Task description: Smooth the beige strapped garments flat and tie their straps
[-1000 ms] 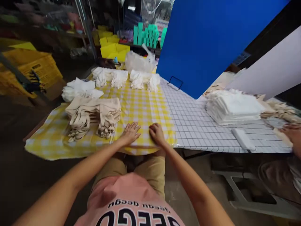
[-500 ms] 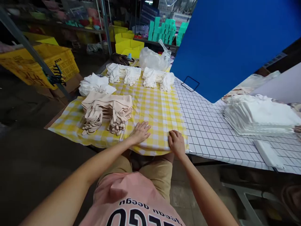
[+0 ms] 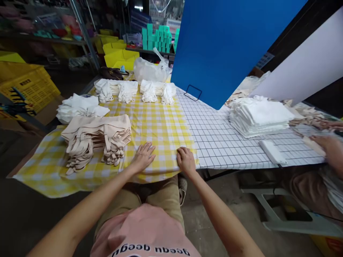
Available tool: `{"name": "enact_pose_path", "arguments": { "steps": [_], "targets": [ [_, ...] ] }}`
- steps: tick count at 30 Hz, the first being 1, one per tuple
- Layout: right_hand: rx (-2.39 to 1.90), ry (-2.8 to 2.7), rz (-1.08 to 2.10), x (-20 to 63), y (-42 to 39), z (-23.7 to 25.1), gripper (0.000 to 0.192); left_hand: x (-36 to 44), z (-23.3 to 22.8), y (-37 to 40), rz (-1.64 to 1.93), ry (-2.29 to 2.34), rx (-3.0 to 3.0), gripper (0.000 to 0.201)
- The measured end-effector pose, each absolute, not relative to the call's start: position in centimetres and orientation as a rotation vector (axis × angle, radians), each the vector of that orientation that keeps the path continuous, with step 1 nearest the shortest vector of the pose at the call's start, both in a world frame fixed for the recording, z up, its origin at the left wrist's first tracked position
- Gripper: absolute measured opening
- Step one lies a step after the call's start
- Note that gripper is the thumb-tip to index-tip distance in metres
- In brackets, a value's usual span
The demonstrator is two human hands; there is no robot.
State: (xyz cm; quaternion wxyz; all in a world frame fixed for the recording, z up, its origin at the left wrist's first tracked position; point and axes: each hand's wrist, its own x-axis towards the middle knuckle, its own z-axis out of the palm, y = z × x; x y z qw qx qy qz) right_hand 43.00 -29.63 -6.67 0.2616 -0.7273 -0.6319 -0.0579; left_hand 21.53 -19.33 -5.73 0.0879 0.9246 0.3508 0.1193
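Note:
My left hand point(image 3: 143, 157) lies flat, fingers spread, on the yellow checked tablecloth point(image 3: 158, 128) near the table's front edge. About a hand's width to the right, my right hand point(image 3: 185, 161) has its fingers curled over the cloth's front right corner. A stack of beige cloth bags point(image 3: 98, 136) with dangling straps sits just left of my left hand. Neither hand touches the bags.
White cloth bundles lie at the back point(image 3: 134, 90) and left point(image 3: 79, 107). A clear plastic bag point(image 3: 150, 70) and a blue board point(image 3: 227, 46) stand behind. On the white gridded tabletop point(image 3: 222, 142) sits a white stack point(image 3: 261, 116). Another person's hand point(image 3: 331, 148) works at right.
My hands have stayed on the cloth's front edge, the right moving to its corner. The view swung left, then back right, bringing the other person's hand back into view.

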Motion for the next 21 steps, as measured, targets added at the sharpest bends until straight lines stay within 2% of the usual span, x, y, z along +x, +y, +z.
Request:
{"name": "enact_pose_path", "arguments": {
  "steps": [10, 21],
  "targets": [
    [-1.885, -1.718, -0.311, 42.9, -29.8, -6.7, 0.017, 21.4, -7.5, -18.8, 0.521, 1.013, 2.795, 0.041],
    [-1.842, -1.683, -0.324, 43.5, -29.7, -8.2, 0.015, 21.5, -10.6, -17.9, 0.646, 0.989, 2.830, 0.044]
  ]
}}
